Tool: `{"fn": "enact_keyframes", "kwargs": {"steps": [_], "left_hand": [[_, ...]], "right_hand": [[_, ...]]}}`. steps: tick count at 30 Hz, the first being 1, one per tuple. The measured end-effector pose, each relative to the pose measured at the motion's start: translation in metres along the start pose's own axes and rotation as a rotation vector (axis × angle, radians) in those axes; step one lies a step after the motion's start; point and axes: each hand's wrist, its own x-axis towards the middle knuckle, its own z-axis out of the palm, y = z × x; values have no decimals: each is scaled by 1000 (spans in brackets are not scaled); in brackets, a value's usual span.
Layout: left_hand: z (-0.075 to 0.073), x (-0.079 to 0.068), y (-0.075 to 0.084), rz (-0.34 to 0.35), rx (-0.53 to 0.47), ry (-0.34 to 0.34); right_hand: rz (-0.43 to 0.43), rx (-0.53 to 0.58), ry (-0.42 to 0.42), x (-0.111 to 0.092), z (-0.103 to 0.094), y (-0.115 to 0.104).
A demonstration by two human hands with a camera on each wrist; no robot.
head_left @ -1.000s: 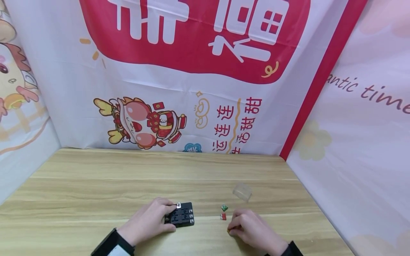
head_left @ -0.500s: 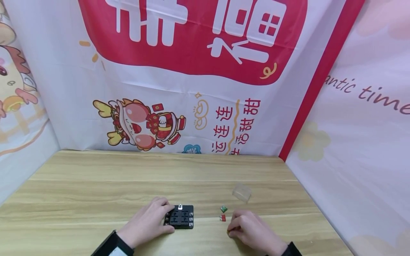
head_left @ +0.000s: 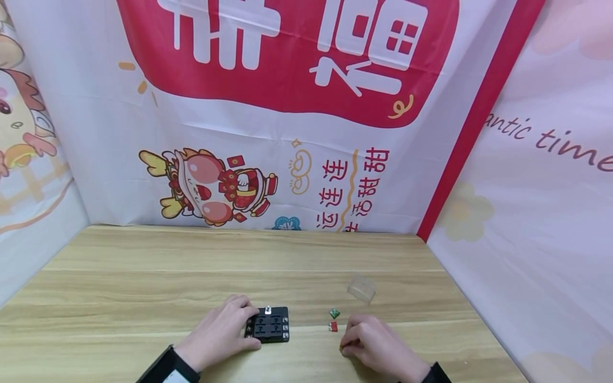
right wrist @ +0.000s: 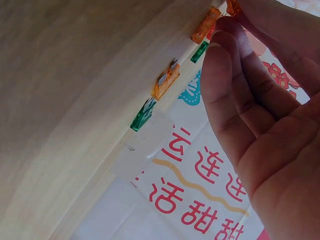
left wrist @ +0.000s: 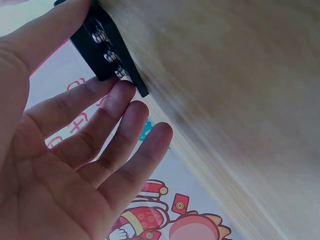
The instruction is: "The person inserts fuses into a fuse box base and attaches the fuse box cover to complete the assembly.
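My left hand [head_left: 221, 329] holds a black fuse block [head_left: 274, 325] by its left side, thumb at the near corner and fingers at the far one. Metal screw terminals show along the block's edge in the left wrist view, where the other fingers spread free. To the right, my right hand [head_left: 375, 340] is low over the table, thumb and fingertips pinching a small orange blade fuse [right wrist: 233, 7]. Just beyond it lie a green fuse [head_left: 334, 313] and a red fuse [head_left: 333, 326]. The right wrist view also shows another orange fuse [right wrist: 167, 80] and a green one [right wrist: 142, 115].
A clear plastic cover [head_left: 362, 288] lies on the wooden table [head_left: 191, 266] behind the right hand. Printed cloth [head_left: 119, 186] hangs at the table's back edge and along both sides.
The fuse block has turned slightly under my left hand and now sits squarer. My right hand stays in nearly the same place with the orange fuse.
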Motion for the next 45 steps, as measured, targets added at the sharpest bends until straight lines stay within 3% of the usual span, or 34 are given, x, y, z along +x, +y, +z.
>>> {"fn": "enact_keyframes", "kwargs": {"steps": [8, 18, 26, 37, 45], "left_hand": [[1, -1, 0, 7, 12, 22], [-1, 0, -1, 9, 14, 20], [-2, 0, 0, 3, 13, 4], [-1, 0, 0, -6, 9, -8], [-2, -1, 0, -8, 1, -17]], "right_hand": [[-13, -1, 9, 0, -1, -1], [43, 18, -30, 0, -4, -1], [-7, 2, 4, 0, -3, -2], [-12, 24, -15, 0, -6, -4], [-35, -10, 46, 0, -3, -4]]}}
